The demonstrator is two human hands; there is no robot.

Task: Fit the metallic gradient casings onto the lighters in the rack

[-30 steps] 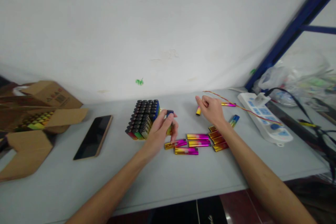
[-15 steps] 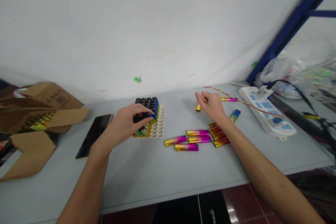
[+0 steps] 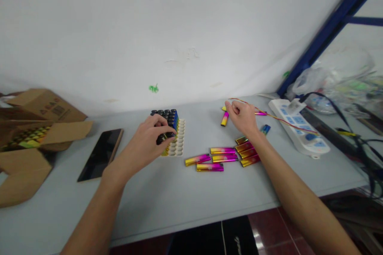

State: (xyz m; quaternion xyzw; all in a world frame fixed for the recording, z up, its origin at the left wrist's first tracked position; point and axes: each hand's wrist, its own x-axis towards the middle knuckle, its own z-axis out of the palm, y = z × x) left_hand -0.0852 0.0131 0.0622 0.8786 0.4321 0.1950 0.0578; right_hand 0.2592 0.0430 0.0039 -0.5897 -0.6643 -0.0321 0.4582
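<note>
My left hand (image 3: 145, 144) rests on a white tray (image 3: 180, 146) with round holes. Its fingers are curled and pinch a black-capped lighter (image 3: 162, 138) at the tray's front. More black-capped lighters (image 3: 168, 116) stand in the rows behind. My right hand (image 3: 244, 118) is farther back on the table with its fingers closed on a pink and yellow lighter (image 3: 224, 119), next to a thin red and yellow wire (image 3: 277, 118). Several pink and gold lighters (image 3: 220, 157) lie flat between my forearms.
A dark phone (image 3: 100, 153) lies left of the tray. An open cardboard box (image 3: 32, 137) stands at the far left. A white power strip (image 3: 299, 132), a blue lighter (image 3: 265, 129), cables and a plastic bag (image 3: 329, 81) sit to the right by a blue frame (image 3: 324, 34).
My left hand moved from the loose lighters over to the tray, taking a blue lighter along. My right hand shifted slightly back with its pink and yellow lighter.
</note>
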